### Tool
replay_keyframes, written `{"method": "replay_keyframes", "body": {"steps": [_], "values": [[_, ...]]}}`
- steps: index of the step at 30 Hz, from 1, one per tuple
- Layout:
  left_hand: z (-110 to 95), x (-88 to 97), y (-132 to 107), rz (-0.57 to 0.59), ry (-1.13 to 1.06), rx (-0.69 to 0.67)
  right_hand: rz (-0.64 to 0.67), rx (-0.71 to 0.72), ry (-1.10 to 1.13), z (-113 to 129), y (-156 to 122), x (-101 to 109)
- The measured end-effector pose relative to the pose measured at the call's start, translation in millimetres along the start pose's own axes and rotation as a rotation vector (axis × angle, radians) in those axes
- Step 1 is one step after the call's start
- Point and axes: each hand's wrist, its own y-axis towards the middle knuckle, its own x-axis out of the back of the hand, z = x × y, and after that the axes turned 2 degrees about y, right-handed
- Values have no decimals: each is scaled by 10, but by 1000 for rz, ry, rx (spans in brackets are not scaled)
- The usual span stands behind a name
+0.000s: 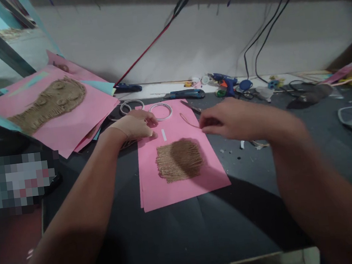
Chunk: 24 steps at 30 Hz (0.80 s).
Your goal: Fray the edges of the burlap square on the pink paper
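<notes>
A pink paper sheet (185, 186) lies on the dark table mat, with a brown jute fringe patch (179, 160) glued or laid on it. My left hand (137, 126), wrapped in a beige wrist support, rests on the sheet's upper left edge, its fingertips close to a small white strip (163, 134). My right hand (219, 120) is slightly blurred above the sheet's right edge. Its fingertips meet the end of a thin pink cord (188, 121), which curves across the sheet's corner.
Two white tape rolls (160, 111) (131, 107) lie just above my left hand. Scissors (190, 107), a utility knife (184, 95) and a blue glue gun (226, 84) lie beyond. Stacked pink sheets with a jute piece (55, 107) lie left. Black cables hang from the wall.
</notes>
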Motion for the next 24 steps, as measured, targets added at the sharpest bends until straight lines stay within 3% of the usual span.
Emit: {"method": "replay_keyframes", "body": {"steps": [4, 11, 17, 24], "values": [[-8, -8, 17, -2, 5, -14, 25, 63, -49, 230, 285, -259], [-21, -14, 26, -5, 50, -21, -125, 78, 33, 280, 490, -683], [-19, -11, 60, 17, 80, -51, -84, 158, 16, 325, 656, -744], [19, -16, 100, 23, 158, -97, 52, 169, -108, 446, 812, -666]]}}
